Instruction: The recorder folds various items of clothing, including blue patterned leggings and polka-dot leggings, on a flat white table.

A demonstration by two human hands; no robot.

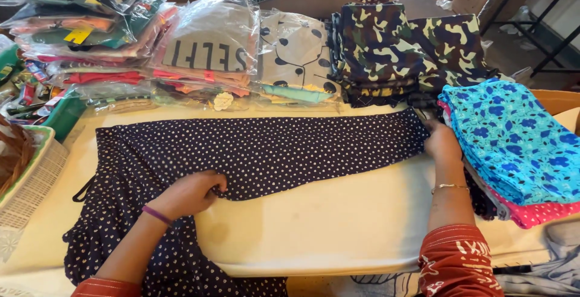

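A dark navy garment with small white dots (266, 152) lies stretched across a cream table (338, 224), its long part running left to right and its wider part hanging over the near left edge. My left hand (190, 193) pinches the fabric's lower edge near the middle, with a purple band on the wrist. My right hand (441, 141) grips the garment's far right end beside a stack of blue floral cloth (519, 146); a thin bracelet sits on that wrist.
Bagged folded clothes (205, 49) are piled along the back left. Camouflage garments (399, 49) are stacked at the back right. A pink dotted cloth (534, 212) lies under the blue stack. A woven basket (24, 176) stands at the left edge.
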